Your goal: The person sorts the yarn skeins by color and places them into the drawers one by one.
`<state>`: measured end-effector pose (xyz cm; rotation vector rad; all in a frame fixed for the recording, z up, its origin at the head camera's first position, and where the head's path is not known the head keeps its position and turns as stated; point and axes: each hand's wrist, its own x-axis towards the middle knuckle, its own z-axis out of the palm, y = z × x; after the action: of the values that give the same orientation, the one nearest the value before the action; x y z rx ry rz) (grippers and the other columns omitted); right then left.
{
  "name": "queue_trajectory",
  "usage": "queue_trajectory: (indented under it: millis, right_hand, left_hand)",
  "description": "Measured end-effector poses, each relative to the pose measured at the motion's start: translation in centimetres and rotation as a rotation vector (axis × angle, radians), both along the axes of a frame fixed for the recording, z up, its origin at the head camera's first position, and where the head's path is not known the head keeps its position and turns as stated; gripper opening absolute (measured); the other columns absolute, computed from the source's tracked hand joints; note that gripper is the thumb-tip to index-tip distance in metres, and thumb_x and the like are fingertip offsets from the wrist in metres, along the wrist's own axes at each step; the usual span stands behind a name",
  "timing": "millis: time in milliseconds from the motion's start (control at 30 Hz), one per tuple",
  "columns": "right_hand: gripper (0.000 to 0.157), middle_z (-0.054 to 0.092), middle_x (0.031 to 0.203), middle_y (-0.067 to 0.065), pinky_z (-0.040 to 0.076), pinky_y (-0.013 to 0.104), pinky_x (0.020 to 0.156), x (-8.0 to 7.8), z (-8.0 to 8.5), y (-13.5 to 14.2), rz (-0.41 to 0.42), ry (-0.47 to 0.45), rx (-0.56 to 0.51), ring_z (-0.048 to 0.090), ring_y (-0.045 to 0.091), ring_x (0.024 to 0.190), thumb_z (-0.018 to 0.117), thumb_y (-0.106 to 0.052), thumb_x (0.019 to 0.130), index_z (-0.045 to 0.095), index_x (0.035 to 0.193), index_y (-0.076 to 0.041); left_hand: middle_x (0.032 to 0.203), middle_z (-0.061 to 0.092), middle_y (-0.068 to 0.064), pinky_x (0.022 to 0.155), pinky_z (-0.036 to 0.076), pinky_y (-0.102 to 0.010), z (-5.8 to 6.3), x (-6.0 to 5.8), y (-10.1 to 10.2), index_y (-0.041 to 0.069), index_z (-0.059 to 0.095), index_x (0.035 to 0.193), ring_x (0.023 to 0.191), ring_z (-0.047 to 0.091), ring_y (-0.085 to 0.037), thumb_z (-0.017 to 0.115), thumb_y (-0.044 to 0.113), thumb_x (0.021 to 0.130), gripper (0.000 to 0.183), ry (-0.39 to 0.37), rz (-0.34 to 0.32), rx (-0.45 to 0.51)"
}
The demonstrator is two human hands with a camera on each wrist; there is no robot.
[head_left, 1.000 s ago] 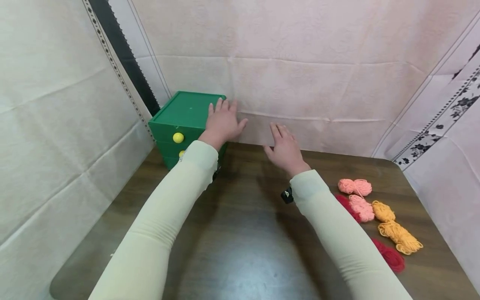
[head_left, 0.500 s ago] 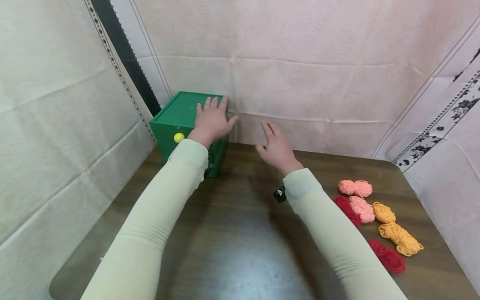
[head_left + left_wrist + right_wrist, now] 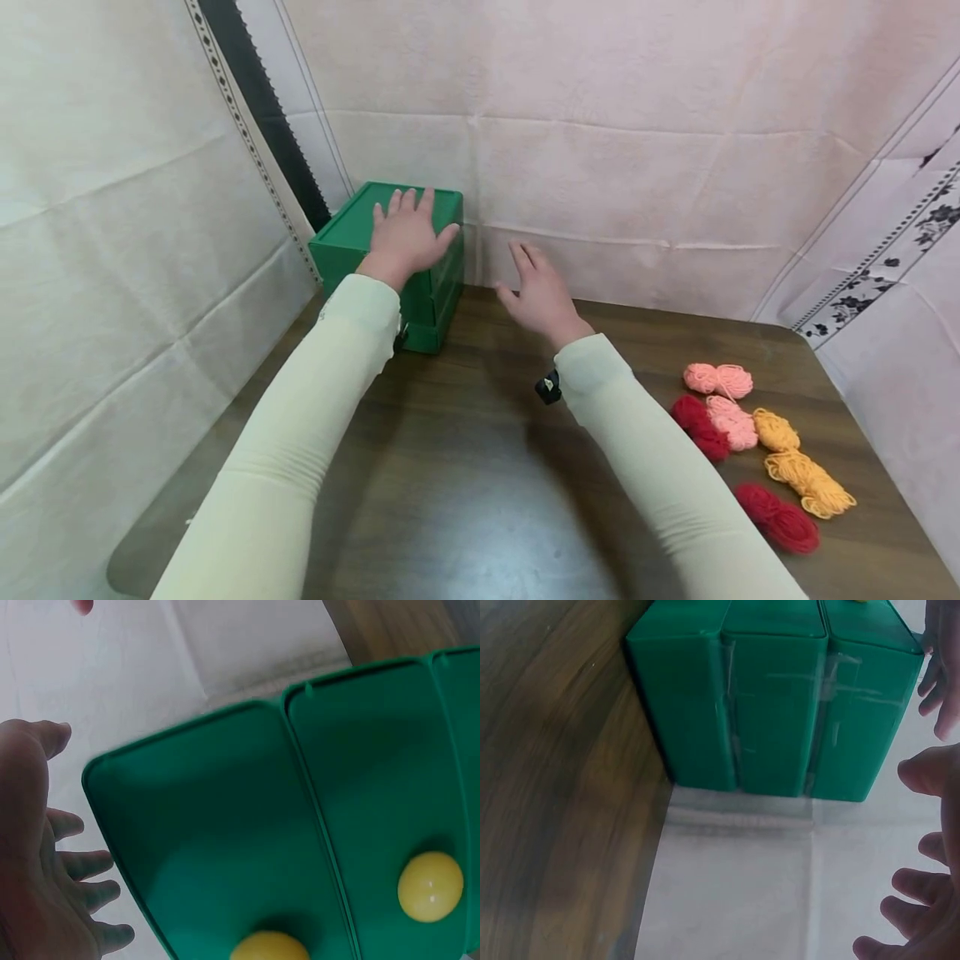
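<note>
A green drawer unit [image 3: 345, 262] with round yellow knobs [image 3: 430, 886] stands at the back left of the table. Over its top, my left hand [image 3: 405, 237] spreads its fingers, palm down; in the left wrist view the fingers reach past the unit's top edge. My right hand [image 3: 542, 298] hovers to the right of the unit, in front of the back cloth, fingers extended and nothing in it. The right wrist view shows the side of the unit with its three stacked drawers [image 3: 772, 712]. In the head view my left arm hides the knobs.
On the right of the brown table [image 3: 465, 467] lie skeins of yarn: pink [image 3: 717, 380], another pink [image 3: 732, 422], dark red [image 3: 700, 427], yellow [image 3: 806, 467] and a second red [image 3: 777, 518]. Pale cloth [image 3: 600, 167] hangs behind and at both sides.
Both hands have moved left; the left hand has gone from the unit's right edge to over its top. The drawer unit and the yarn have stayed in place on the table.
</note>
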<state>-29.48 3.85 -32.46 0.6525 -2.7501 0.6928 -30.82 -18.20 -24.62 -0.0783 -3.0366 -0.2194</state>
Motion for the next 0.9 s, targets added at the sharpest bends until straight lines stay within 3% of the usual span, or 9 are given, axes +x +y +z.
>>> queue_trajectory:
  millis: [467, 900]
  right_hand:
    - [0.074, 0.025, 0.159, 0.013, 0.025, 0.044, 0.117, 0.0, 0.2, -1.7, 0.031, -0.016, -0.021, 0.026, 0.029, 0.146, 0.052, -0.041, 0.096, 0.019, 0.156, -0.015]
    - [0.075, 0.021, 0.161, 0.007, 0.029, 0.045, 0.116, 0.1, -0.1, -3.9, 0.043, -0.091, -0.063, 0.028, 0.028, 0.145, 0.051, -0.044, 0.096, 0.014, 0.157, -0.02]
  left_hand:
    - [0.163, 0.0, -0.018, 0.115, -0.002, -0.063, 0.4, 0.2, -3.6, 0.016, -0.005, 0.157, 0.15, -0.005, -0.039, 0.022, 0.066, 0.096, 0.083, 0.011, 0.047, 0.045]
    - [0.162, 0.0, -0.022, 0.114, 0.002, -0.067, -0.3, 0.9, -6.9, 0.013, -0.007, 0.156, 0.148, -0.001, -0.043, 0.018, 0.068, 0.095, 0.086, -0.001, 0.099, 0.076]
